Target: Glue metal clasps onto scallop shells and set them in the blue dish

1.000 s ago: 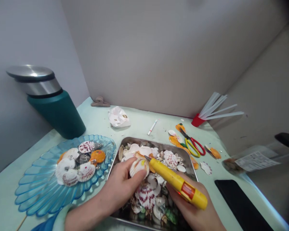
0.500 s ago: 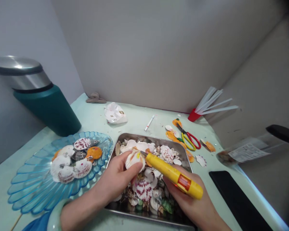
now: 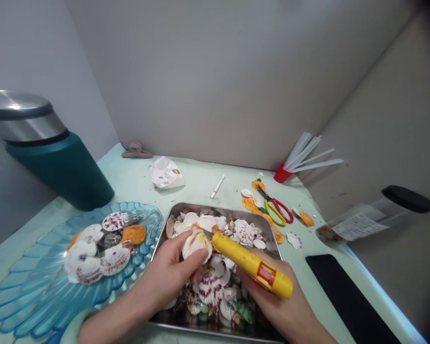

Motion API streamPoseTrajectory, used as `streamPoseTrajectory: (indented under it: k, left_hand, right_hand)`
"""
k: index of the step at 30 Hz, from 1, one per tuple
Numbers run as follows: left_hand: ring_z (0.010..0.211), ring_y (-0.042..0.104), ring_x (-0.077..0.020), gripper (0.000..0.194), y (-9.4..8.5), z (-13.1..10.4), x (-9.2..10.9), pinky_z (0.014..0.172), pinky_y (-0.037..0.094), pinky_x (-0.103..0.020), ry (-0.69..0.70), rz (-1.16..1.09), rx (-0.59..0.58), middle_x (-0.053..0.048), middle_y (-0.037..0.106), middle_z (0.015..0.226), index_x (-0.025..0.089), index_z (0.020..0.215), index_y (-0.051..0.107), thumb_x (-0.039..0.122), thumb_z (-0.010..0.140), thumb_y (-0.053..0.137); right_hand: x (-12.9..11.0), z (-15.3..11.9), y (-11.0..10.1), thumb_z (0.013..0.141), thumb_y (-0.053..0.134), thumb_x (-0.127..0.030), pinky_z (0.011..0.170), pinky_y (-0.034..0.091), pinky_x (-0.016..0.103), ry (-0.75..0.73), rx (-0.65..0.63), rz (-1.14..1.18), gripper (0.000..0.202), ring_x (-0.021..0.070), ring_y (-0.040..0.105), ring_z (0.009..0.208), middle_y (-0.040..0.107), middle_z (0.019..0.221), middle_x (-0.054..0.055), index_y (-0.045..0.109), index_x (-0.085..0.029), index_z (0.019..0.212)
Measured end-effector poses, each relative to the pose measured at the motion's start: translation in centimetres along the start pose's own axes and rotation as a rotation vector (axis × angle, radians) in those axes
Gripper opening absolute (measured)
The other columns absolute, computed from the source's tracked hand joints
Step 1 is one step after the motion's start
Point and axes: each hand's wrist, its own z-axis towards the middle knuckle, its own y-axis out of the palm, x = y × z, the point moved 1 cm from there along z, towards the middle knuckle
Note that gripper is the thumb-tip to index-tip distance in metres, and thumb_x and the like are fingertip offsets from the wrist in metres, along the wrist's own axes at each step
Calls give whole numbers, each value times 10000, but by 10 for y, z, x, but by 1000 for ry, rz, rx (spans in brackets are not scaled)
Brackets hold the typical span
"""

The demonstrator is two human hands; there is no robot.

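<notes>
Only the view has shifted; the shell [image 3: 193, 248] stays over the tray [image 3: 273, 243].
The left hand [image 3: 170, 267] pinches it; the right hand [image 3: 279, 298] grips the yellow tool [image 3: 243, 258], tip near the yellow spot [image 3: 201, 237]. Work seems at the same step.

There is one yellow tool [image 3: 251, 264], one tray [image 3: 271, 237], one dish [image 3: 39, 286], one red cup [image 3: 283, 175].

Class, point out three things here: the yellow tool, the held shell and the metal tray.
Yellow tool [image 3: 241, 254]: head view, on the middle of its body.
Held shell [image 3: 191, 246]: head view, on its pale surface.
Metal tray [image 3: 215, 210]: head view, on its far wall.
</notes>
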Motion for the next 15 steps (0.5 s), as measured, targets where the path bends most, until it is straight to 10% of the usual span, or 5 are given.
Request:
streamPoseTrajectory:
  k: [3,10,15]
  left_hand:
    - [466,410,-84,204,0,0,-3,452,324,-168,-39,80,-154,60,502,495,166,827,616,369,813,601]
    - [406,282,-60,314,-4,7,-12,363,167,-163,-98,-23,-59,76,447,461,179,772,515,485,800,577]
    - [420,289,-61,335,-4,7,-12,368,181,-157,-94,14,-72,70,448,470,177,745,503,498,790,587]
  right_hand:
    - [0,0,-1,847,560,-230,524,429,229,7,9,-12,47,137,534,566,576,666,-27,585,-201,818]
    - [9,0,-25,814,634,-309,535,477,242,104,290,0,108,169,582,591,615,665,-13,614,-204,807]
    - [4,-7,-26,839,607,-343,509,439,234,118,165,-82,153,148,542,560,575,633,-30,594,-204,777]
